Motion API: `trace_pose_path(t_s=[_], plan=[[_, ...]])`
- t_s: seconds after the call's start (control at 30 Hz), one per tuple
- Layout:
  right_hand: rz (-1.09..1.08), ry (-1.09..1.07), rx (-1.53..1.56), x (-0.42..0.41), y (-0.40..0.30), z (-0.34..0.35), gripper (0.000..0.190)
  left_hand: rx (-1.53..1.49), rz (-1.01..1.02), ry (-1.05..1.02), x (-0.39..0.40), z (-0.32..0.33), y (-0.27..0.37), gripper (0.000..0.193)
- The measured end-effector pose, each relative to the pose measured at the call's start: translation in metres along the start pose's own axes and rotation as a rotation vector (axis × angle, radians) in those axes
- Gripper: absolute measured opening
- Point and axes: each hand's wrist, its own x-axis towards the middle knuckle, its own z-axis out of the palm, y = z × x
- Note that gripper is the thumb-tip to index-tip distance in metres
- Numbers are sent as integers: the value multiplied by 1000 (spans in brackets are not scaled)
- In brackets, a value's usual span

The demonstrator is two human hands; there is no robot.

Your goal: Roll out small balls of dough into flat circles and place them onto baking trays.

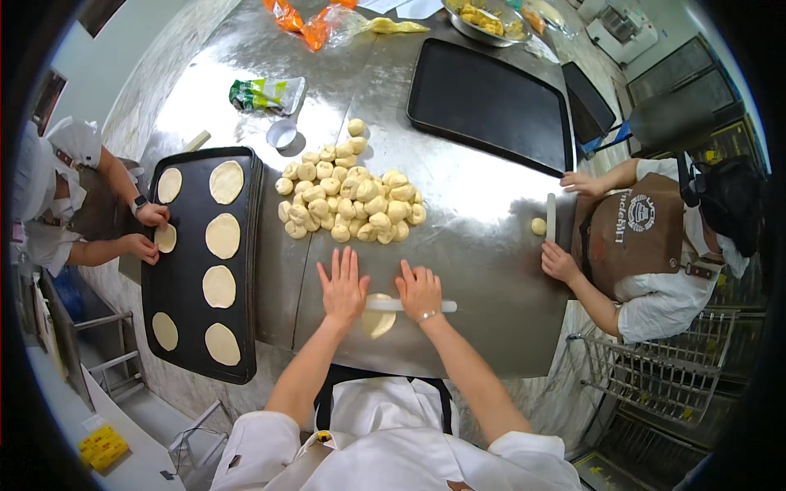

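Observation:
A white rolling pin (393, 305) lies across a piece of flattened dough (378, 321) on the steel table in front of me. My left hand (344, 288) presses flat with fingers extended over the pin's left end, which it hides. Over the right part of the pin rests my right hand (420, 291), with a bracelet at the wrist; the pin's right end sticks out past it. Just beyond my fingertips is a heap of small dough balls (350, 199).
Dough discs lie on a black baking tray (199, 264) at left, where a co-worker's hands (150, 230) touch one. At right, another co-worker's hand (560, 261) is on a rolling pin (551, 218) beside a dough ball (538, 226). Another black tray (491, 101) lies farther back.

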Motion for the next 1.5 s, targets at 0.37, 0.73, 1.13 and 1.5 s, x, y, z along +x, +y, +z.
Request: trace_pose_path(t_s=[0.37, 0.73, 1.13, 1.5], plan=[[-355, 121, -149, -10, 14, -6, 60, -49, -120, 167, 10, 20, -14, 54], [-234, 8, 69, -6, 25, 5, 41, 24, 112, -134, -11, -19, -15, 70], [-35, 14, -105, -169, -25, 15, 61, -138, 191, -197, -151, -43, -13, 64], [111, 3, 205, -253, 24, -20, 38, -571, -102, -327, -19, -6, 6, 50]])
